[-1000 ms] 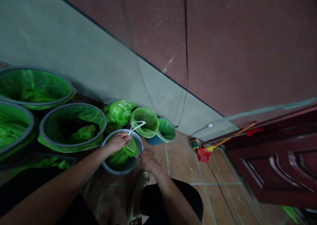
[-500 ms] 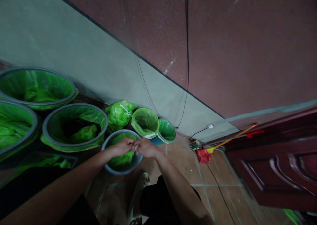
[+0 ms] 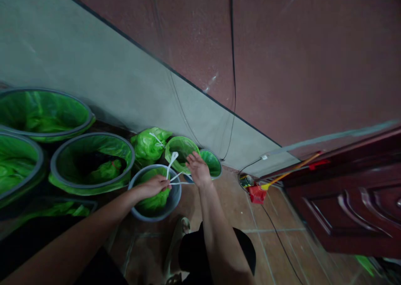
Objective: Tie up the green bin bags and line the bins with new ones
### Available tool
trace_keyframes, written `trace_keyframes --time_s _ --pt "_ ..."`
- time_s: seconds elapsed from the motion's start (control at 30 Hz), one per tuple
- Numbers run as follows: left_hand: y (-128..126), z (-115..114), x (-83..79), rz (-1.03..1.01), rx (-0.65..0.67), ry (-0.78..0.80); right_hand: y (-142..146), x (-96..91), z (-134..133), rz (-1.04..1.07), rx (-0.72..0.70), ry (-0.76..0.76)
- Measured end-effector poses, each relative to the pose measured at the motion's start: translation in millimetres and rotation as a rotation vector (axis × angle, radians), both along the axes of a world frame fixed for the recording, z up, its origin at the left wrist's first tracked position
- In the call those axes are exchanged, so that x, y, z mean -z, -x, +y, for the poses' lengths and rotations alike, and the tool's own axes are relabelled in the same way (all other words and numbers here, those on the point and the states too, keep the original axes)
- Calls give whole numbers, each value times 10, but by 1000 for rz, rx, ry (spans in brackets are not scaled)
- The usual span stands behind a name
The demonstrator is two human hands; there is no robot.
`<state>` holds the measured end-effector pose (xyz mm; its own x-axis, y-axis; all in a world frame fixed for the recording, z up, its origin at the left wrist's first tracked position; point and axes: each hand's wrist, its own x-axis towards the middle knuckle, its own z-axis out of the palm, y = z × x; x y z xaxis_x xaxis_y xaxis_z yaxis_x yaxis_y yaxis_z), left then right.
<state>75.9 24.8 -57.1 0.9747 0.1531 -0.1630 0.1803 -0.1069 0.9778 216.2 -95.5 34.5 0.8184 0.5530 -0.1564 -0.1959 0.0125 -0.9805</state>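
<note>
My left hand (image 3: 156, 185) is closed on a white drawstring (image 3: 171, 164) above a grey-blue bin (image 3: 140, 214). In that bin lies a bunched green plastic bag (image 3: 153, 202). One loop of the string stands up from my fingers, and other strands stretch right toward my right wrist. My right hand (image 3: 198, 168) is open, fingers stretched out, in front of a small bin with a light green liner (image 3: 179, 145). Whether a strand touches the right hand, I cannot tell.
Large grey-rimmed bins with green liners (image 3: 133, 159) stand on the left. A tied green bag (image 3: 147, 146) leans by the wall. Another small lined bin (image 3: 213, 164) stands beyond my right hand. A red dustpan (image 3: 257, 194), a black cable (image 3: 278, 239) and a dark red door (image 3: 347, 209) are rightward.
My hands were together over the bin. The right hand has moved up and right and opened, while white strands now show stretched out from the left hand.
</note>
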Motion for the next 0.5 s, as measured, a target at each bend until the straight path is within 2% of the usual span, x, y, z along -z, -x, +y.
trace_keyframes --time_s 0.07,0.17,0.27,0.4,0.5 --pt "-10 0 12 14 -18 32 104 135 -113 -216 10 142" --pt "-14 17 1 14 -36 59 367 336 -281 -538 -273 486" --pt "-12 60 -24 28 -79 54 628 452 -420 -710 -390 726" --pt "2 128 -57 60 -114 -54 790 537 -541 -745 -481 759" --pt "32 139 -112 35 -66 -295 736 583 -565 -717 -455 791"
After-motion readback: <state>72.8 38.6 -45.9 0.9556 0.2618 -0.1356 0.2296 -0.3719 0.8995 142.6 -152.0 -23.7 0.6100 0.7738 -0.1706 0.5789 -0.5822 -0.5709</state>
